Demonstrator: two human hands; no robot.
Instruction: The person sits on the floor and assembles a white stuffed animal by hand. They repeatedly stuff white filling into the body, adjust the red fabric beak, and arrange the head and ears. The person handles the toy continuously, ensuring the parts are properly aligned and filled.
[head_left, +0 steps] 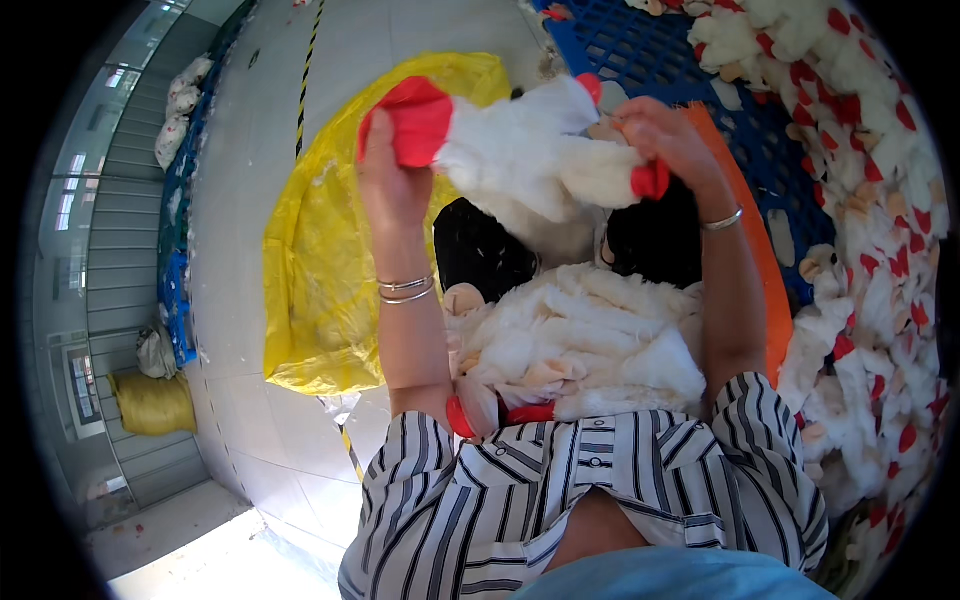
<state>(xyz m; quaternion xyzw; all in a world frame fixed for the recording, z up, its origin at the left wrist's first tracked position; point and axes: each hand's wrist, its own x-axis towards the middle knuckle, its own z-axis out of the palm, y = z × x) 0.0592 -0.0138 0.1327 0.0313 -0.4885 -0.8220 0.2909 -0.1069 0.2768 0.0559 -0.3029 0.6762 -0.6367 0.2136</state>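
A white plush toy skin (520, 145) with red ends hangs stretched between my two hands, limp and unstuffed. My left hand (393, 175) is closed on its wide red end, thumb up along the red cloth. My right hand (660, 140) is at the far right of the skin with its fingers curled together. Its fingertips meet near a beige part of the skin, above a small red tip; exactly what they pinch is hard to make out. Below, a heap of white plush skins (590, 335) with beige and red bits lies across my lap.
A yellow plastic sack (320, 290) lies spread on the tiled floor at the left. Blue plastic pallets (640, 45) and an orange sheet (745, 220) are at the right, beside a large pile of white and red plush pieces (870, 200). A yellow bundle (152, 403) stands far left.
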